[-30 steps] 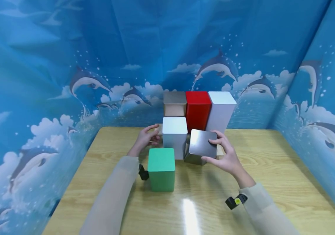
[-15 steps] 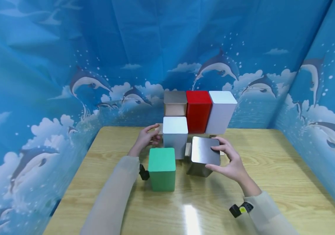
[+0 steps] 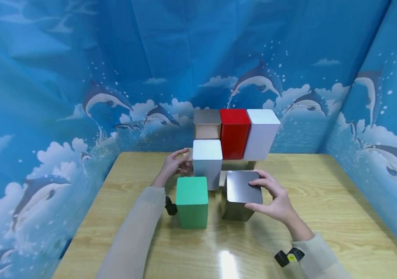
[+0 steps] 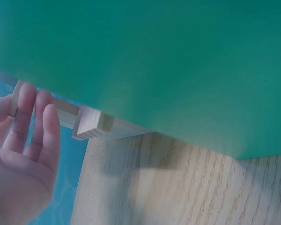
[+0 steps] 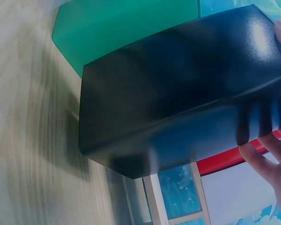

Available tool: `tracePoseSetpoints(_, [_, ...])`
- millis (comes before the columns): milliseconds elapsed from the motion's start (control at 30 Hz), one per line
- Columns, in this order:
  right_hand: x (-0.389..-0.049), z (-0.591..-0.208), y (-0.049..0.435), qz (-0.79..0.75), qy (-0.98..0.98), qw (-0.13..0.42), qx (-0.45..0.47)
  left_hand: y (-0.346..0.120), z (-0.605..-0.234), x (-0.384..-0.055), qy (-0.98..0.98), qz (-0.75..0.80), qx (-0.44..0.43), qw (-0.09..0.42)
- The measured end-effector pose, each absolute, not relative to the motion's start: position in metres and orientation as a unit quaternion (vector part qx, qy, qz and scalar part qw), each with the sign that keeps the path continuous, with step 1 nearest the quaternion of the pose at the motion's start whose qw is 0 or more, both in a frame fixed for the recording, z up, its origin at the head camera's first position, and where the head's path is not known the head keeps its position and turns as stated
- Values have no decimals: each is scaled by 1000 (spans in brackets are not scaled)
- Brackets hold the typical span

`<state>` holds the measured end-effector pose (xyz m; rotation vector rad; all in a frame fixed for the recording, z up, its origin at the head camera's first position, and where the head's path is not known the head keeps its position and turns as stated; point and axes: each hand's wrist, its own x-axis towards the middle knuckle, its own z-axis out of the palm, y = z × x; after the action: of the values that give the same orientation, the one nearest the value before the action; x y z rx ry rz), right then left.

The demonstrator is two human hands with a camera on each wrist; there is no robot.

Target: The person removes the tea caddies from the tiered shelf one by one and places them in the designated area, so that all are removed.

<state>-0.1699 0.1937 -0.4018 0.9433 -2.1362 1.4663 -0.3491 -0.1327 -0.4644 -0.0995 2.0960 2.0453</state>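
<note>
In the head view my right hand [image 3: 276, 199] grips the top of a dark metallic grey box [image 3: 243, 188], thumb on the near side and fingers at the far side. The right wrist view has this tall box [image 5: 168, 89] close up, its lower end near the tabletop. My left hand [image 3: 172, 166] pinches the left end of a light wooden rack [image 3: 223, 177] between thumb and fingers. A white box [image 3: 207, 164] stands on the rack's front, beside that hand. In front of it, a green box [image 3: 192, 207] is on the table, near my left wrist.
Behind, a raised row holds a brown-topped box [image 3: 207, 116], a red box [image 3: 234, 133] and a taller-looking white box [image 3: 262, 135]. The wood-grain table [image 3: 323, 217] ends at a blue dolphin-print curtain [image 3: 170, 58] at the back and sides.
The grey box has come off the rack's front toward me, slightly right, in my right hand, baring the rack's rail beside the white box. My left hand has stayed in place.
</note>
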Motion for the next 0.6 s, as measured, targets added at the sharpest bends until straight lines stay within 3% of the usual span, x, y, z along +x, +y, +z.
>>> tracePoseSetpoints(433, [-172,-406,180,483,-751,217,395,-133,-462,-348,709,695,-34,114])
tracePoseSetpoints(600, [-173,-402,175,479,-764,203,381,-134,-462,-349,707,698,-37,114])
